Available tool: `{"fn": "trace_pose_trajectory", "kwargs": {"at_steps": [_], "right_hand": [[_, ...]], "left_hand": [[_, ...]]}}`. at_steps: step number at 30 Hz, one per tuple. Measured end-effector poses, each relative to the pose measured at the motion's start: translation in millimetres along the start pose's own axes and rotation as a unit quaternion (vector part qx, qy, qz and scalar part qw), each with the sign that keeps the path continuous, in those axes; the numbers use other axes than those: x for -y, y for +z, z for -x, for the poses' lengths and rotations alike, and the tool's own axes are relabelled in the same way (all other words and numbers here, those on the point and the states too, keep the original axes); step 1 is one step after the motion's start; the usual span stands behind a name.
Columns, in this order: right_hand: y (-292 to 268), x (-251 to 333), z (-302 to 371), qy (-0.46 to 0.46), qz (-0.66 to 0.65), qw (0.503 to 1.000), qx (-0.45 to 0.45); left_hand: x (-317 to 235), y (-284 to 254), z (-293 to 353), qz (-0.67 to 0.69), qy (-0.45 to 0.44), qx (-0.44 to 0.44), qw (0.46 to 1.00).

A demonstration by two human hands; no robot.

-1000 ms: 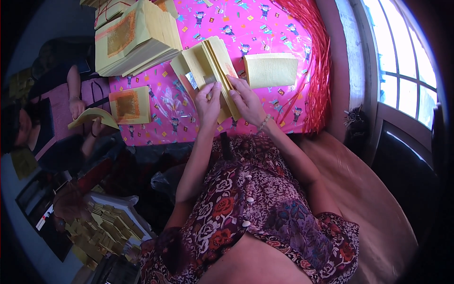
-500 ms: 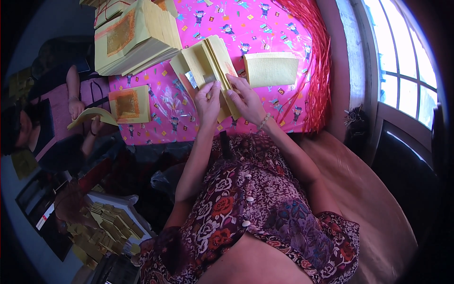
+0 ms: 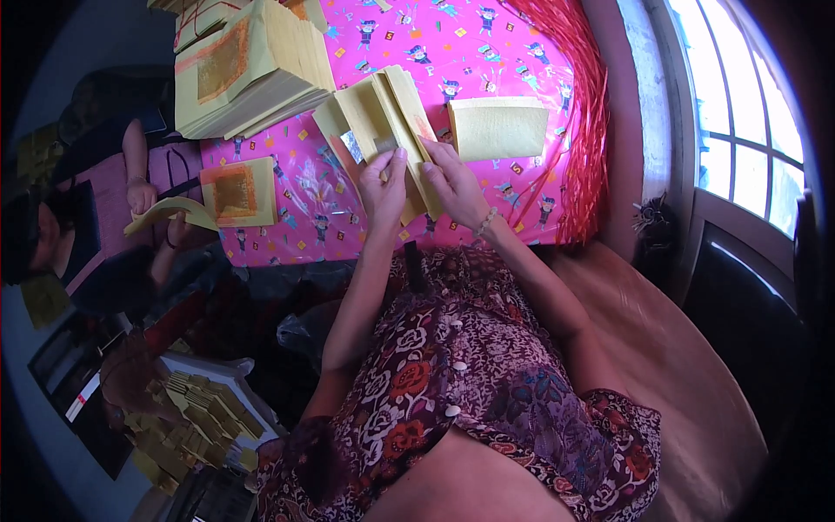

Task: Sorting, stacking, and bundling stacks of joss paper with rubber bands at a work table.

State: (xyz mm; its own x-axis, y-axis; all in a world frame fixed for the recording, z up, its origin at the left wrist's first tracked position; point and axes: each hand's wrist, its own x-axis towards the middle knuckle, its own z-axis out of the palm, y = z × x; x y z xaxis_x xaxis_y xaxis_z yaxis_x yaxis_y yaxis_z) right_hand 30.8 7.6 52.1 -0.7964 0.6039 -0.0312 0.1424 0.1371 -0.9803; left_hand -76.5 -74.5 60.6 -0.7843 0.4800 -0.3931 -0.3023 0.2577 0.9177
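Both hands grip a fanned bundle of yellow paper sheets (image 3: 361, 109) above the pink patterned tablecloth. My left hand (image 3: 384, 187) is closed on the bundle's near left part, its thumb on top of the inner sheets. My right hand (image 3: 454, 183) holds the right side, thumb across the face and fingers along the outer edge. A silvery patch and an orange patch show on the left sheet of the bundle. To its right lies a small yellow paper stack (image 3: 500, 129), and a tall stack of yellow papers (image 3: 252, 78) with an orange-printed top stands to its left.
Red plastic strands (image 3: 593, 130) hang along the table's right edge, beside a barred window (image 3: 748, 130). An orange-printed paper (image 3: 239, 193) lies at the table's left edge. There a person (image 3: 130, 200) holds yellow sheets. More paper bundles (image 3: 209, 404) lie in a container at lower left.
My right thumb has shifted slightly to the right and lifted a little along the bundle. My left hand stays almost in place.
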Motion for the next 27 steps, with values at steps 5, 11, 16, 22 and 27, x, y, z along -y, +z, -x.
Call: {"fn": "trace_pose_trajectory", "kwargs": {"at_steps": [5, 11, 16, 22, 27], "right_hand": [[0.2, 3.7, 0.4, 0.005, -0.002, 1.000, -0.009], [1.2, 1.9, 0.4, 0.038, -0.027, 0.999, 0.007], [1.3, 3.2, 1.0, 0.042, -0.042, 0.998, 0.006], [1.2, 3.8, 0.1, 0.043, -0.035, 0.998, 0.005], [-0.2, 0.2, -0.9, 0.018, -0.004, 1.000, 0.001]], "left_hand": [[-4.6, 2.3, 0.7, -0.006, 0.004, 0.007, 1.000], [-2.1, 2.1, -0.1, 0.019, 0.004, 0.013, 1.000], [4.7, -0.3, -2.8, -0.001, 0.011, 0.009, 1.000], [2.0, 0.9, -0.5, 0.026, 0.001, 0.007, 1.000], [3.2, 1.1, -1.7, 0.027, -0.002, 0.007, 1.000]]}}
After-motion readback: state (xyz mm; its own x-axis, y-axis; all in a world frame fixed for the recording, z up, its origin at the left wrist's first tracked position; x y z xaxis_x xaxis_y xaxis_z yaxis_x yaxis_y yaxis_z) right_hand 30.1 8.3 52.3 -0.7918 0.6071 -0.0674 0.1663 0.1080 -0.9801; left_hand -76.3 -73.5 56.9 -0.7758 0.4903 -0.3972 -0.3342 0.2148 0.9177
